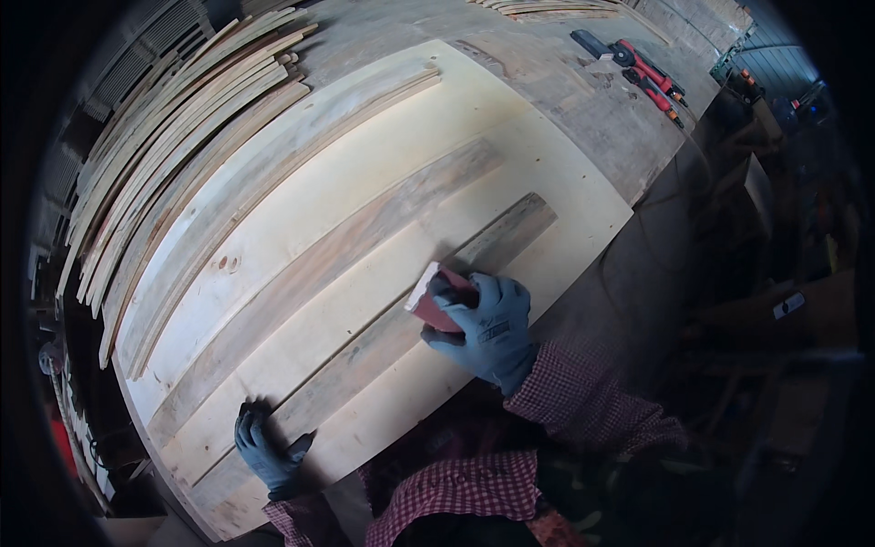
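A grey-brown wooden plank (365, 360) lies lengthwise across a large pale plywood sheet (583, 182), close to my body. My left hand (266, 448), in a blue-grey glove with dark fingertips, grips this plank toward its left end, fingers at the far edge and thumb apart on the near side. In my gloved right hand (492, 328) is a sanding block (436, 296) with reddish-brown abrasive and a pale end. My fingers wrap round the block, which rests on the same plank right of its middle. The block's underside is hidden.
A second plank (337, 228) and a narrow stack of planks (273, 173) lie farther across the sheet. Beyond its left edge, many long strips (182, 137) are piled. Two red-and-black power tools (647, 73) sit at the far right, beside a dark block (591, 44).
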`<state>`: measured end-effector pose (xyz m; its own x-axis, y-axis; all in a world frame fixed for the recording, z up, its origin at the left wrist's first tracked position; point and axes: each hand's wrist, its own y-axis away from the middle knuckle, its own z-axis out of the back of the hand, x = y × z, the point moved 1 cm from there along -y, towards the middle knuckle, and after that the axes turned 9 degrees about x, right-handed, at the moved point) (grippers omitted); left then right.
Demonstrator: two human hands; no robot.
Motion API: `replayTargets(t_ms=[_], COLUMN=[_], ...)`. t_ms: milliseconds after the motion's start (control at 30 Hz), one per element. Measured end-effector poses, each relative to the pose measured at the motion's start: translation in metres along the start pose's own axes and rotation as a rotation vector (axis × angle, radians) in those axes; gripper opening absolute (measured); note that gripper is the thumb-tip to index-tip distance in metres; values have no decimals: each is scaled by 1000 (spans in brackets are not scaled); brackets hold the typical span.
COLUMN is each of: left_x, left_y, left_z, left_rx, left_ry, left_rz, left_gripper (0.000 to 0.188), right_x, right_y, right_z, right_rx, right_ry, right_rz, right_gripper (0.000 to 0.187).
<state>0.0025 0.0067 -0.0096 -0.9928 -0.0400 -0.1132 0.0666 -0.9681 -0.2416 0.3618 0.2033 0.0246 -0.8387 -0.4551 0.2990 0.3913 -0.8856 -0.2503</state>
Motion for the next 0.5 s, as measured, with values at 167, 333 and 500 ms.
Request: replayTargets(t_ms=[167,333,500], left_x=[-2,16,21], left_y=[-7,3,12], left_z=[28,40,39], left_rx=[209,314,229], left_ry=[100,-8,74], left_rz=[2,25,69], left_gripper=[94,87,84], right_x=[-3,-166,-214], right_y=[8,-31,-75], right_z=[3,10,37], right_rx=[33,-11,201], right_ry=[-111,232,63], right_rz=[243,-426,-755], right_gripper=[56,63,77])
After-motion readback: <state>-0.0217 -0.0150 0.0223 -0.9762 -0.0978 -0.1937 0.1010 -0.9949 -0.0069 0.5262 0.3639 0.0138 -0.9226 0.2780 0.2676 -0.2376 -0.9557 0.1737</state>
